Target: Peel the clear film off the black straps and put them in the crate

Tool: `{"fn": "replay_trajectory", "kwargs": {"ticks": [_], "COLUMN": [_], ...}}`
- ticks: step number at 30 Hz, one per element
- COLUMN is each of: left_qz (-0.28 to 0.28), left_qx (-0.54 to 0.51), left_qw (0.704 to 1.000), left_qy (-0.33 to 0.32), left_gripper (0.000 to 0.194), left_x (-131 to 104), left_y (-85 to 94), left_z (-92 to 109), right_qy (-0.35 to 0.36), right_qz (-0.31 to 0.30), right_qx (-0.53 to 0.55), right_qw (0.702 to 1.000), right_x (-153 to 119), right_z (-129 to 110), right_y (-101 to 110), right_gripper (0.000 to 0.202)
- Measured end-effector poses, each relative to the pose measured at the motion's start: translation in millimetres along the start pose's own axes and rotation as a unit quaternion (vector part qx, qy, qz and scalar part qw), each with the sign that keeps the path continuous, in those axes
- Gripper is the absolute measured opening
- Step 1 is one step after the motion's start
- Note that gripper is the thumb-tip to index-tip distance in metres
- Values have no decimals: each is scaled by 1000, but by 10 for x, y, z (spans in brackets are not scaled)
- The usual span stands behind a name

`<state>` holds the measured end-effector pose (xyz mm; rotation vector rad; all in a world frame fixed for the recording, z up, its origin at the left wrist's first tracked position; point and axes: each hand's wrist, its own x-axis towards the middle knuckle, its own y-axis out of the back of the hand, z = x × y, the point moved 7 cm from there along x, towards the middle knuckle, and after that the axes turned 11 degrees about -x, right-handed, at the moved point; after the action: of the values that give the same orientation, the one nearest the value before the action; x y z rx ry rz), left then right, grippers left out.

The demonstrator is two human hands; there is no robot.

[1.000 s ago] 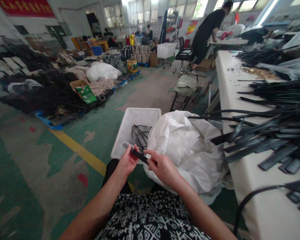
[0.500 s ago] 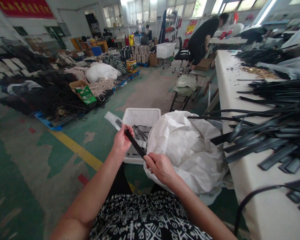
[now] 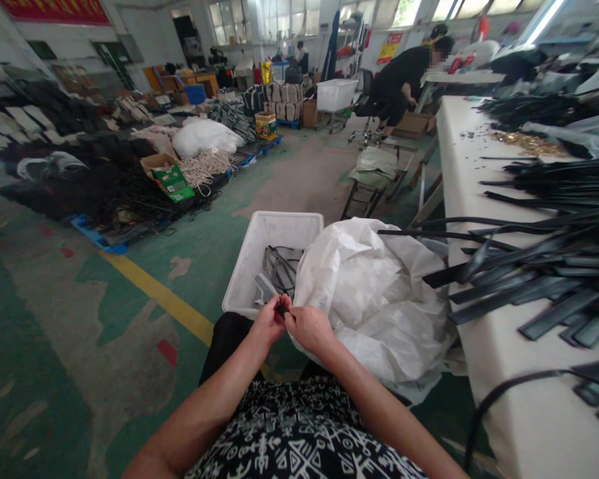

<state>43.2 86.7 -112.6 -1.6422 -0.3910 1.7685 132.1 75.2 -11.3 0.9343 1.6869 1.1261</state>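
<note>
My left hand (image 3: 269, 322) and my right hand (image 3: 309, 327) meet in front of my lap, fingertips nearly touching. Both are closed on a black strap (image 3: 281, 308), of which only a short dark piece shows between the fingers. A pale translucent strip (image 3: 264, 289) juts up and left from my left hand, over the white bin (image 3: 235, 274). Dark cords (image 3: 281, 265) lie inside that bin. Right beside my right hand is a large white plastic sack (image 3: 369, 286).
On the right a long table (image 3: 484, 332) bears many black straps (image 3: 544, 293). A stool (image 3: 374, 169) with folded cloth stands ahead. Farther back a person in black (image 3: 402, 76) bends over. Pallets with piled goods (image 3: 207, 136) are at the left.
Both hands have come together; my left hand moved right and down, shortening the visible stretch of black strap. The pale strip moved with it. More of the bin now shows.
</note>
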Motion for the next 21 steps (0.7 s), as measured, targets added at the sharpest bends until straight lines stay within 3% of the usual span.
{"fn": "replay_trajectory", "kwargs": {"ticks": [7,13,16,21], "left_qz": [-4,-16,-27,-30], "left_qx": [-30,-4,-5,-18], "left_qw": [999,1000,1000,999], "left_qy": [-13,10,-8,-35], "left_gripper": [24,21,19,22], "left_x": [-59,-118,-108,-91], "left_y": [-84,-104,-151,-157], "left_z": [189,-16,72,221], "right_qy": [72,4,10,33], "right_qz": [-26,2,-6,-13], "right_qx": [76,20,34,62], "right_qw": [994,1000,999,997], "right_x": [-173,81,112,-100], "right_z": [-10,3,25,88], "right_y": [81,39,18,18], "right_gripper": [40,38,41,39]}}
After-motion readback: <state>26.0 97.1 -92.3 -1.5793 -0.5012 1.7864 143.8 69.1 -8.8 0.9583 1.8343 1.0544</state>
